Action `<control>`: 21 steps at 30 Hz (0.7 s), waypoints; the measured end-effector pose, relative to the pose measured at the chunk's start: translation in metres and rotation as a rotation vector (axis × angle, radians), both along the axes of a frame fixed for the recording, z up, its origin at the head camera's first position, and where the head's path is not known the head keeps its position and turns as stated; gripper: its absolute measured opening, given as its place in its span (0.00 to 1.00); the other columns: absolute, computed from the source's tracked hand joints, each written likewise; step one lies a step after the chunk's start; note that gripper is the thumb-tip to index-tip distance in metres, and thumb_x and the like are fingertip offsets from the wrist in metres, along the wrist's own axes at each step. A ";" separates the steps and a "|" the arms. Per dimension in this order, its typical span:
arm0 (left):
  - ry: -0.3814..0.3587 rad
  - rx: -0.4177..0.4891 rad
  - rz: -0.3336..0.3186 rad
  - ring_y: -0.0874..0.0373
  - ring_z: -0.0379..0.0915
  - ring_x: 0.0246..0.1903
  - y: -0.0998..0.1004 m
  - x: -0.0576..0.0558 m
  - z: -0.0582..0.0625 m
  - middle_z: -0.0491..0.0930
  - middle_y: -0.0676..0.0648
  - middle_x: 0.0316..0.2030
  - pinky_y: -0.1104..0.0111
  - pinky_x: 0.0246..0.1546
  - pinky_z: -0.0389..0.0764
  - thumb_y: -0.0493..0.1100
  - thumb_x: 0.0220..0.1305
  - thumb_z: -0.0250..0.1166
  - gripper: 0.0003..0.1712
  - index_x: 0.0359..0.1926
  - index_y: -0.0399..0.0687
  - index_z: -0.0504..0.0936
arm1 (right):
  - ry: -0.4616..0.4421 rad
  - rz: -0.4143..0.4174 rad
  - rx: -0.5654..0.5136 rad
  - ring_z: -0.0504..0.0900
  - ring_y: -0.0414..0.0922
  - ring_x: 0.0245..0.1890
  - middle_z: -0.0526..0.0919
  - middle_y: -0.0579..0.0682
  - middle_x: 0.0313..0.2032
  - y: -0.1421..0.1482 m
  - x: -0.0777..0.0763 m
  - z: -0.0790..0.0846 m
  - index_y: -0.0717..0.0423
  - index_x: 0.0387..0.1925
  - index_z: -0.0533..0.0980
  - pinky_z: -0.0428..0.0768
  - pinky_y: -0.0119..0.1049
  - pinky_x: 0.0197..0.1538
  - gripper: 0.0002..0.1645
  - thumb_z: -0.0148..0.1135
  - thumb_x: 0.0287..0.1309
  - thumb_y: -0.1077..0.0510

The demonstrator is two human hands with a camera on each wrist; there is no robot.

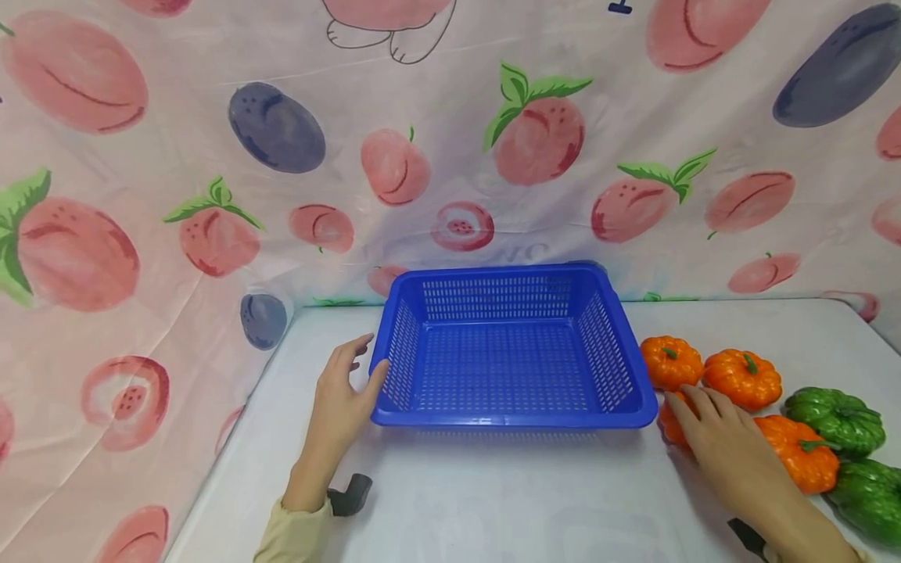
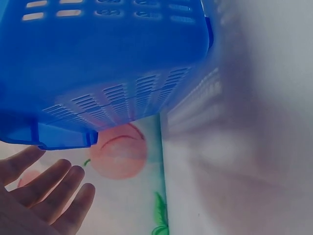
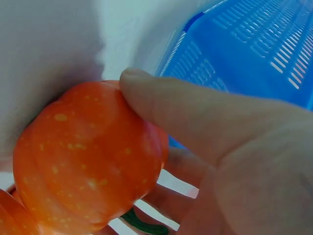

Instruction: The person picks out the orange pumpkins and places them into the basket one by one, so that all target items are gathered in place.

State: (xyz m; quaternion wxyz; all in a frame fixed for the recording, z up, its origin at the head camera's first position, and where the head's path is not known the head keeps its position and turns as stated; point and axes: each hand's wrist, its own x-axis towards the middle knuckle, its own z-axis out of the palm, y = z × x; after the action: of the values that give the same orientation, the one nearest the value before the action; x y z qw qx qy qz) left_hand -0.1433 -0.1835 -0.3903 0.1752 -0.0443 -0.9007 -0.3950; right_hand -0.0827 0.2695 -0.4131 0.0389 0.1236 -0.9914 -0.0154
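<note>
A blue plastic basket (image 1: 514,422) with slotted walls stands on the table. My left hand (image 1: 345,399) is at its left side, thumb tip at the rim and fingers spread loosely; in the left wrist view those fingers (image 2: 63,196) lie beside the basket's rim. To the right of the basket my right hand (image 1: 732,446) grips a small orange pumpkin (image 1: 673,426), mostly covered by the hand in the head view. The right wrist view shows the thumb against the side of this pumpkin (image 3: 88,156) and the fingers curled over by its green stem.
More orange pumpkins (image 1: 742,381) lie close around the right hand, one of them (image 1: 669,361) by the basket's right wall. Two green pumpkins (image 1: 835,421) are farther right. A fruit-print cloth (image 1: 450,156) hangs behind the white table (image 1: 493,500).
</note>
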 end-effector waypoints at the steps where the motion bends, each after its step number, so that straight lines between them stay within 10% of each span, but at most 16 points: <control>1: -0.004 0.016 -0.008 0.45 0.71 0.61 0.000 -0.001 0.000 0.75 0.39 0.60 0.52 0.59 0.73 0.43 0.67 0.65 0.27 0.65 0.42 0.72 | 0.006 0.007 0.005 0.66 0.71 0.59 0.71 0.72 0.58 0.000 0.000 0.000 0.67 0.60 0.72 0.65 0.70 0.59 0.40 0.77 0.48 0.52; 21: -0.174 0.389 -0.112 0.43 0.72 0.62 0.002 -0.006 -0.017 0.71 0.38 0.64 0.49 0.60 0.73 0.33 0.70 0.55 0.27 0.69 0.46 0.68 | 0.051 0.090 -0.030 0.70 0.69 0.53 0.74 0.67 0.53 0.009 -0.007 -0.002 0.62 0.55 0.78 0.70 0.68 0.54 0.36 0.79 0.43 0.53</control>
State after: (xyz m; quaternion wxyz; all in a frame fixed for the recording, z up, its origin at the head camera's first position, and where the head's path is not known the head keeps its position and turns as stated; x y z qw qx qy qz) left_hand -0.1493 -0.1818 -0.4075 0.0797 -0.0254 -0.8154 -0.5728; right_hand -0.0894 0.2786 -0.4153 0.0667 0.1671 -0.9837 -0.0021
